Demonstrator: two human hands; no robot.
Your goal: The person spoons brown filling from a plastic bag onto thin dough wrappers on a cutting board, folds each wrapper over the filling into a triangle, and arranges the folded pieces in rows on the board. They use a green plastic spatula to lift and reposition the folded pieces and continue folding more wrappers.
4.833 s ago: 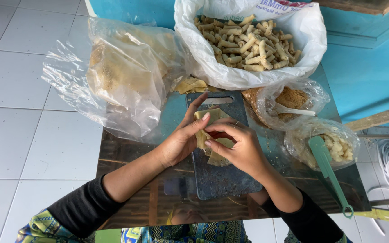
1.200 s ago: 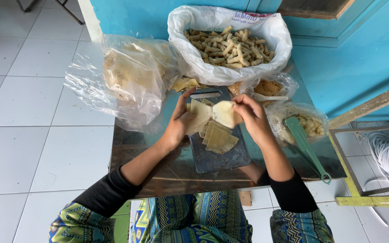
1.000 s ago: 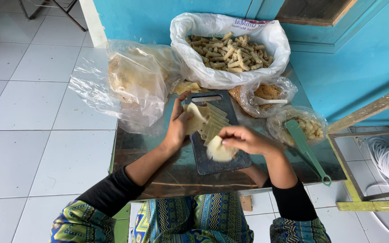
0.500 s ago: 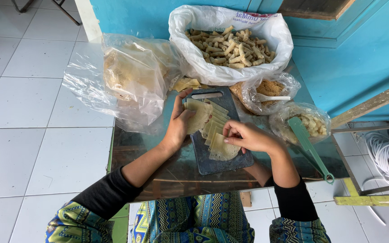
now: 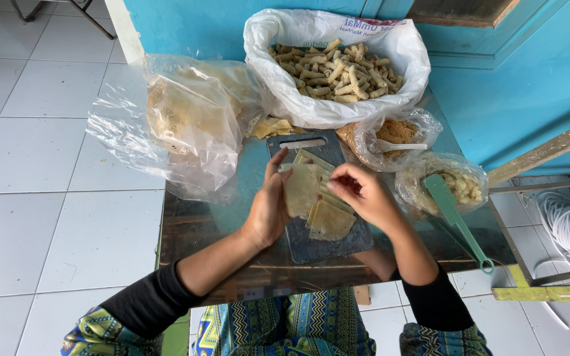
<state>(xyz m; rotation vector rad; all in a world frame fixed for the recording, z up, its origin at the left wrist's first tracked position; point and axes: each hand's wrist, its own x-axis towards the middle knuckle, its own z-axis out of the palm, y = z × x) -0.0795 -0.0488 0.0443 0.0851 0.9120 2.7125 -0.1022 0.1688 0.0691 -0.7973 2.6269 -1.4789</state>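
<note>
White floor tiles and a bright blue wall frame a small dark, glossy surface (image 5: 232, 217) at which a person sits, seen from above. On a grey cutting board (image 5: 321, 240) in front of them lies a loose stack of thin, pale pastry sheets (image 5: 328, 221).

The left hand (image 5: 268, 207) stands on edge at the board's left side, fingers straight, propping up one pastry sheet (image 5: 300, 188) against its palm; its grip is wide and flat, a support more than a pinch. The right hand (image 5: 364, 198) hovers over the stack with fingers curled inward, its grip narrow at the sheet's right edge; whether the fingertips hold it or only touch it is not clear.

Behind the board a white plastic bag (image 5: 390, 86) holds a heap of rolled pastries (image 5: 331, 66), so many pieces look already finished. To the left a clear bag (image 5: 186, 118) bulges with more flat sheets, and several sheets wait on the board, so plenty appears left. To the right a small bag of brown crumbly filling (image 5: 397, 132) with a white spoon (image 5: 400, 146) sits beside another bag of pale chunks (image 5: 463, 188) with a green spatula (image 5: 456, 217). The sheet in hand carries no filling yet, as far as can be seen.
</note>
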